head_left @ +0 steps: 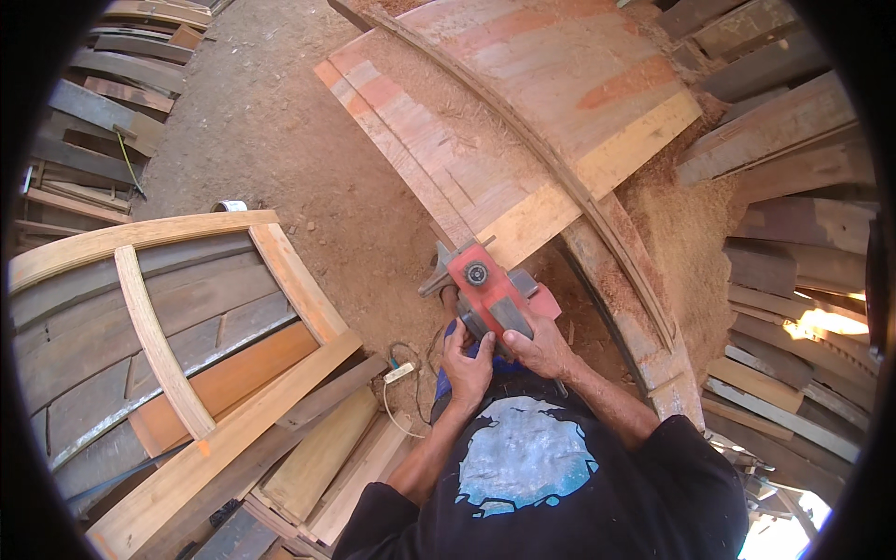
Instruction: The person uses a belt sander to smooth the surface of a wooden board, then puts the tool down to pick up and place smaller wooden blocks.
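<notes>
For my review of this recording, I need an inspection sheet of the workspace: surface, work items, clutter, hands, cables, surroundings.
Surface: wooden bench, strewn with shavings.
Work items: red electric planer; wide wooden panel across the bench, with a long wooden strip over it.
Clutter: sawdust right of the bench; bare wooden frame at left, above boards.
Hands: left hand and right hand both on the planer, near the panel's closest corner; contact with the panel unclear.
Cables: white socket block with a white cable; route to the planer unclear.
Surroundings: dirt ground; stacked planks along both sides.
</notes>
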A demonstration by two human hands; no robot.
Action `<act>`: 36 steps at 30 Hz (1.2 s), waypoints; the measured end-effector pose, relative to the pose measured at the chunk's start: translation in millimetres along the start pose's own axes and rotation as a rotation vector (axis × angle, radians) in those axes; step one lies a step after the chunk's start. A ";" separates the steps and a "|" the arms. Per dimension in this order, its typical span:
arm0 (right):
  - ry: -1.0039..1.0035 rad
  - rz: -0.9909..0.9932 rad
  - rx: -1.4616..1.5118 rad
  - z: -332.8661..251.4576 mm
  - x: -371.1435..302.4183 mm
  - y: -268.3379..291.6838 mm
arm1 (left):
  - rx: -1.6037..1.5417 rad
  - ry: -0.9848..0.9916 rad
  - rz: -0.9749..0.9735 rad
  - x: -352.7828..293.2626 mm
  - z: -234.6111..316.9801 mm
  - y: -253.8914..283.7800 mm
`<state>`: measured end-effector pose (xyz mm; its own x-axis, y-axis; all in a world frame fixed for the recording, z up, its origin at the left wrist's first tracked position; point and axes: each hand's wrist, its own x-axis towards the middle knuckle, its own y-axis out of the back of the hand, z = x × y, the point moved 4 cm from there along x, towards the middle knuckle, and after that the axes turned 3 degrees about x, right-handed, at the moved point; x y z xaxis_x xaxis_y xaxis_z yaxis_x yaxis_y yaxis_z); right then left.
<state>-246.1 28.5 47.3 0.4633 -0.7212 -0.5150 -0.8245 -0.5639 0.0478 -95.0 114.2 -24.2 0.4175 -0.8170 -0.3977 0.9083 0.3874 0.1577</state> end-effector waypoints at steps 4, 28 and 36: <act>0.040 -0.012 0.012 -14.1 17.1 -4.5 | -0.050 0.022 0.043 18.2 -2.0 4.6; 0.195 0.030 -0.011 -34.8 61.2 -13.6 | -0.061 -0.095 0.025 58.7 29.9 18.5; 0.009 -0.006 -0.026 -18.3 22.9 -6.5 | -0.031 0.053 0.002 26.8 -4.5 7.4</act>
<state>-224.3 8.3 50.9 0.4710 -0.7214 -0.5077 -0.8131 -0.5782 0.0672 -77.2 97.0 -37.7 0.4169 -0.7927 -0.4448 0.9058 0.4030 0.1309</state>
